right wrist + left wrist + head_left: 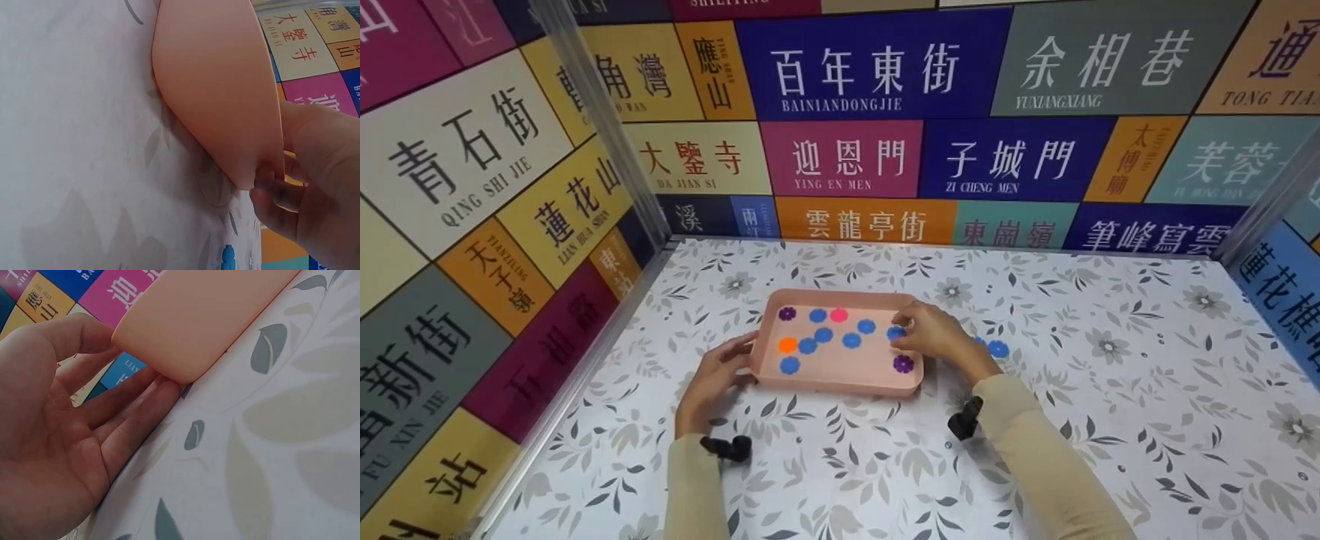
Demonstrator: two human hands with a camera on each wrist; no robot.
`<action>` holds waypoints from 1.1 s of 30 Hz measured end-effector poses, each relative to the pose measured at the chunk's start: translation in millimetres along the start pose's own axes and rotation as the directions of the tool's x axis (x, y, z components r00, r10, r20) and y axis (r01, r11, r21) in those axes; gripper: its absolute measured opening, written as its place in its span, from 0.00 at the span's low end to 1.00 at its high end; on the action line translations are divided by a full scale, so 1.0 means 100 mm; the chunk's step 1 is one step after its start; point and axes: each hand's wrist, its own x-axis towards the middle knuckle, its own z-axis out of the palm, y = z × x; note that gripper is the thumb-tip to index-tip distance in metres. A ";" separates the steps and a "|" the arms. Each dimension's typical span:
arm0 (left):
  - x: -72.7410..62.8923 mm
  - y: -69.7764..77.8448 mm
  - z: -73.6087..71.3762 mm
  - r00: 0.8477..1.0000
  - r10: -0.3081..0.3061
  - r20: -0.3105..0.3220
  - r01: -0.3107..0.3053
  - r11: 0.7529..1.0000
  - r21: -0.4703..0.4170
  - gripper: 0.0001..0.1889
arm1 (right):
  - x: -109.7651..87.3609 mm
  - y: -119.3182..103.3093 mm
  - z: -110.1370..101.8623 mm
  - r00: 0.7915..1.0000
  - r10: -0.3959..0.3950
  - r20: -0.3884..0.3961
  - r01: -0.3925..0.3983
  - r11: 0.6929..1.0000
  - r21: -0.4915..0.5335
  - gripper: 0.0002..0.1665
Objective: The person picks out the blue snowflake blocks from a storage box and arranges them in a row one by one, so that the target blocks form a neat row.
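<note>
A shallow pink tray (840,384) lies on the patterned table, holding several blue flower-shaped pieces, two purple ones (904,364), an orange one (787,345) and a pink one (838,315). My left hand (721,375) holds the tray's left end. In the left wrist view, one digit rests at the rim and other fingertips touch the lower corner. My right hand (936,334) reaches over the right rim, its thumb and a finger pinching a blue flower piece (895,332) just inside. Those fingertips are partly hidden behind the tray wall in the right wrist view, where other fingers curl outside it.
More blue flower pieces (997,349) lie on the table right of the tray, partly behind the right wrist. Panels with printed street names (847,157) stand behind and at both sides. A floral cloth (840,480) covers the table.
</note>
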 end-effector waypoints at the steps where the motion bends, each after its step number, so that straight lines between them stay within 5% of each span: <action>1: 0.00 0.00 0.00 1.000 -0.005 -0.002 0.005 1.000 0.002 0.24 | 0.01 0.00 0.01 1.000 0.015 0.006 -0.015 1.000 -0.005 0.27; 9: -0.01 0.01 0.01 1.000 -0.020 -0.002 0.021 1.000 0.010 0.24 | 0.07 0.01 0.04 0.999 0.044 0.023 -0.044 0.999 -0.019 0.27; 16: 0.01 0.00 0.01 0.999 0.039 0.007 -0.039 0.999 0.002 0.26 | 0.08 0.00 0.04 0.999 0.047 0.009 -0.047 0.998 -0.045 0.23; 33: 0.01 0.01 0.00 1.000 -0.031 0.000 0.031 0.999 0.011 0.25 | 0.12 -0.03 0.01 0.988 0.131 0.078 -0.129 0.991 -0.025 0.17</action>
